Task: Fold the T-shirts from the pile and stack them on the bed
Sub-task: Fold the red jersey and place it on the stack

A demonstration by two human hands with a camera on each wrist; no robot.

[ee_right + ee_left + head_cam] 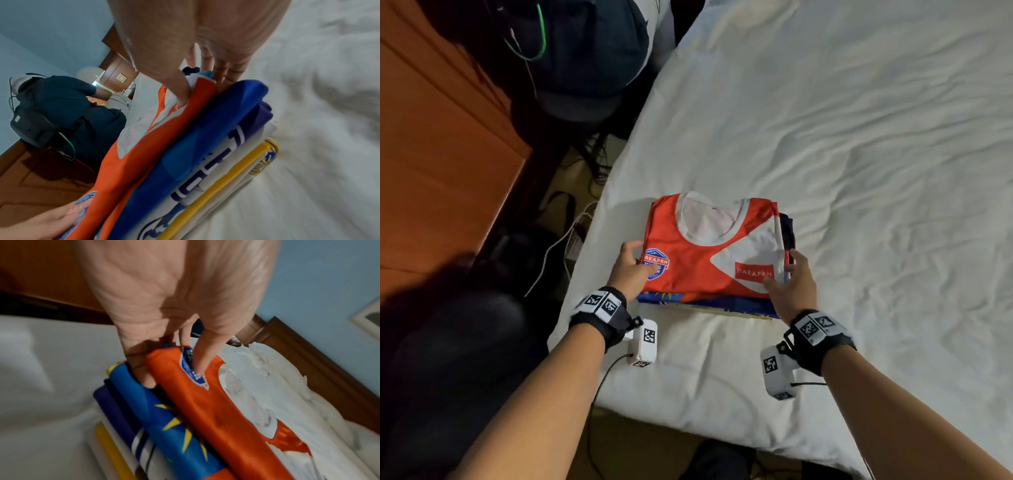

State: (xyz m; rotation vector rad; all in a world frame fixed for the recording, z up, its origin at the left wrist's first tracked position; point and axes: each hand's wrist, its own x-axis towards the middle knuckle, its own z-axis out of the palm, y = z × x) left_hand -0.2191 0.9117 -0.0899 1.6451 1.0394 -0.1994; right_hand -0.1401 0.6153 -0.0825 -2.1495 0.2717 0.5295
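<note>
Head view: left hand (631, 270) and right hand (792, 284) pinch the orange jersey (709, 253) atop the stack (216, 162); letting go unevenly probably skews it; slippery fabric.

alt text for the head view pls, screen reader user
Both hands hold the sides of a folded orange-and-white T-shirt atop a stack of folded shirts on a white bed: left hand at its left edge, right hand at its right.

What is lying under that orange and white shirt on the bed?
Under the orange shirt lies a blue shirt with yellow marks, then white folded shirts with purple and yellow trim. Only their edges show; the rest is covered.
</note>
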